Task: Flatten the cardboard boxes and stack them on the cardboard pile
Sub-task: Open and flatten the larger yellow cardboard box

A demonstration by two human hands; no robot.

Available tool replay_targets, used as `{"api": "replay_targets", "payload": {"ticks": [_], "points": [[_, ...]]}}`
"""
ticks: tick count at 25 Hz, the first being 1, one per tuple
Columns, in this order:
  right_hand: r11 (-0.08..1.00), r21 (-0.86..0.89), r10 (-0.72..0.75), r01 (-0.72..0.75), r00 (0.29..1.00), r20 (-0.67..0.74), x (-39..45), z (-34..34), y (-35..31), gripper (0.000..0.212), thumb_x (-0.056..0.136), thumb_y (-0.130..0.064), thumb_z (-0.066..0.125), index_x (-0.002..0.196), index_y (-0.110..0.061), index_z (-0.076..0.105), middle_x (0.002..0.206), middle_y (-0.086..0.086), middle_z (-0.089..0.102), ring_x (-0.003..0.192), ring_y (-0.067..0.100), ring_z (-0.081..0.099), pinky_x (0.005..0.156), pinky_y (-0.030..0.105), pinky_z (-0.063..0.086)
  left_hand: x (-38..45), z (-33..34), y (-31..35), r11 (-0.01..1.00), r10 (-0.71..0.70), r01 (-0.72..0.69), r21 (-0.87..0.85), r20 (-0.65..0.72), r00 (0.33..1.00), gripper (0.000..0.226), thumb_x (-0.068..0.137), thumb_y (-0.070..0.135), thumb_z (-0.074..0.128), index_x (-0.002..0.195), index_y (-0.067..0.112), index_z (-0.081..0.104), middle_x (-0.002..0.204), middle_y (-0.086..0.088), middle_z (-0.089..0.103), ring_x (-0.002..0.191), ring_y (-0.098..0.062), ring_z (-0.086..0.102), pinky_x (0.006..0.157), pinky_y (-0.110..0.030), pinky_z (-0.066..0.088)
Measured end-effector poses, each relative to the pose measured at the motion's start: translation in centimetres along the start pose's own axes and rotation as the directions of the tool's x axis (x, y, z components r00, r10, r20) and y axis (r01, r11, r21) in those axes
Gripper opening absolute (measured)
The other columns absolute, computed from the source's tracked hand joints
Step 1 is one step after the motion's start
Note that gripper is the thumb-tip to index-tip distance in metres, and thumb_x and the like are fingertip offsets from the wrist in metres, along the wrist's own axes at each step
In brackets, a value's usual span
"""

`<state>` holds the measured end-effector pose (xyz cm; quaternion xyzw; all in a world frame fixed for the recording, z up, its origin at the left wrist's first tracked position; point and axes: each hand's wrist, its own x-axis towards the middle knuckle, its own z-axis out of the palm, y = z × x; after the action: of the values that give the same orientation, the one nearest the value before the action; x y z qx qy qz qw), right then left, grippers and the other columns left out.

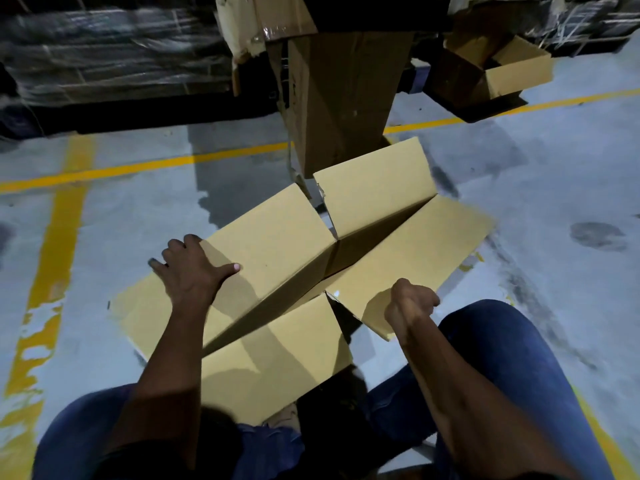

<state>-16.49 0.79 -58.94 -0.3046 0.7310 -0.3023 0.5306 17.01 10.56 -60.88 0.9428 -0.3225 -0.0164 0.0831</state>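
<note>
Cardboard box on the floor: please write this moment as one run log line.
stage: flattening | cardboard box: partly collapsed, flaps open | left hand: pressing top panel | right hand: gripping right flap edge | stacking: not yet done

The floor [540,188] is grey concrete with worn yellow lines [59,244] and dark stains. A half-collapsed box [277,258] lies on it, flaps spread. Behind it stands a tall carton [343,98]. An open box [498,69] sits far right.
</note>
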Motion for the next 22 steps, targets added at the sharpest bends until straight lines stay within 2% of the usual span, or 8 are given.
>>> {"api": "replay_targets", "payload": {"ticks": [2, 5, 8, 10, 12, 15, 19, 22], "points": [[0.999, 0.023, 0.022, -0.023, 1.000, 0.011, -0.3, -0.5, -1.1, 0.046, 0.095, -0.017, 0.053, 0.132, 0.011, 0.047, 0.079, 0.011, 0.050, 0.061, 0.018, 0.049, 0.056, 0.024, 0.040, -0.5, -2.0, 1.1, 0.998, 0.031, -0.028, 0.056, -0.056, 0.998, 0.087, 0.052, 0.068, 0.084, 0.109, 0.009, 0.053, 0.102, -0.017, 0.064, 0.102, -0.038, 0.060, 0.104, -0.056, 0.028], [0.994, 0.103, 0.031, -0.038, 0.998, 0.061, -1.4, 0.0, -5.5, 0.027, 0.083, -0.013, 0.060, 0.107, -0.001, 0.055, 0.085, 0.011, 0.053, 0.067, 0.028, 0.054, 0.051, 0.030, 0.049, -2.0, -5.2, 2.9, 0.998, 0.062, -0.062, -0.013, 0.003, 0.998, 0.068, 0.060, 0.059, 0.085, 0.099, 0.014, 0.052, 0.095, -0.014, 0.068, 0.092, -0.036, 0.066, 0.083, -0.042, 0.044], [0.999, 0.035, 0.004, -0.011, 0.980, 0.201, 0.1, 0.7, -5.1, 0.037, 0.067, -0.013, 0.064, 0.100, 0.000, 0.055, 0.094, 0.016, 0.062, 0.071, 0.032, 0.063, 0.052, 0.042, 0.059, -4.9, -7.6, 3.5, 0.979, 0.205, -0.205, 0.006, 0.044, 0.978, 0.044, 0.071, 0.050, 0.081, 0.093, 0.020, 0.057, 0.097, -0.010, 0.070, 0.091, -0.034, 0.066, 0.067, -0.033, 0.043], [0.997, 0.070, -0.001, -0.016, 0.970, 0.244, -1.4, 0.5, -5.2, 0.025, 0.074, -0.008, 0.065, 0.096, -0.001, 0.058, 0.105, 0.023, 0.067, 0.089, 0.041, 0.069, 0.063, 0.053, 0.061, -7.0, -8.4, 3.7, 0.926, 0.376, -0.376, 0.021, -0.007, 0.926, 0.027, 0.080, 0.039, 0.075, 0.096, 0.022, 0.060, 0.095, -0.009, 0.071, 0.090, -0.034, 0.066, 0.068, -0.033, 0.045], [0.984, 0.172, -0.007, -0.042, 0.962, 0.274, -3.7, 0.7, -6.1, 0.008, 0.085, 0.001, 0.061, 0.089, -0.003, 0.055, 0.098, 0.019, 0.065, 0.092, 0.035, 0.068, 0.060, 0.045, 0.062, -9.0, -8.3, 4.0, 0.876, 0.482, -0.481, 0.030, -0.044, 0.875, 0.014, 0.086, 0.021, 0.066, 0.095, 0.022, 0.056, 0.088, -0.008, 0.069, 0.081, -0.036, 0.065, 0.063, -0.034, 0.045], [0.946, 0.313, -0.016, -0.083, 0.954, 0.301, -4.6, 1.7, -7.5, 0.007, 0.092, 0.002, 0.055, 0.089, -0.005, 0.054, 0.092, 0.015, 0.059, 0.090, 0.031, 0.064, 0.063, 0.043, 0.060, -10.4, -7.6, 4.4, 0.836, 0.549, -0.547, 0.050, -0.044, 0.835, 0.035, 0.075, -0.005, 0.056, 0.098, 0.020, 0.048, 0.084, -0.008, 0.062, 0.064, -0.038, 0.062, 0.050, -0.033, 0.034], [0.929, 0.352, -0.003, -0.111, 0.952, 0.308, -4.6, 2.6, -7.7, 0.003, 0.094, -0.002, 0.058, 0.097, -0.002, 0.058, 0.093, 0.013, 0.062, 0.089, 0.028, 0.064, 0.090, 0.053, 0.056, -9.2, -8.6, 4.0, 0.790, 0.608, -0.594, 0.153, -0.067, 0.791, 0.040, 0.066, -0.003, 0.062, 0.092, 0.024, 0.044, 0.078, -0.004, 0.065, 0.055, -0.038, 0.059, 0.048, -0.029, 0.028], [0.942, 0.324, -0.009, -0.089, 0.956, 0.292, -4.5, 3.6, -7.2, 0.034, 0.096, -0.023, 0.065, 0.114, 0.004, 0.056, 0.096, 0.015, 0.062, 0.081, 0.029, 0.066, 0.084, 0.051, 0.059, -9.0, -8.4, 3.3, 0.788, 0.596, -0.590, 0.176, 0.022, 0.802, 0.037, 0.073, 0.005, 0.060, 0.088, 0.027, 0.035, 0.068, -0.003, 0.063, 0.059, -0.038, 0.057, 0.051, -0.032, 0.030]]}}
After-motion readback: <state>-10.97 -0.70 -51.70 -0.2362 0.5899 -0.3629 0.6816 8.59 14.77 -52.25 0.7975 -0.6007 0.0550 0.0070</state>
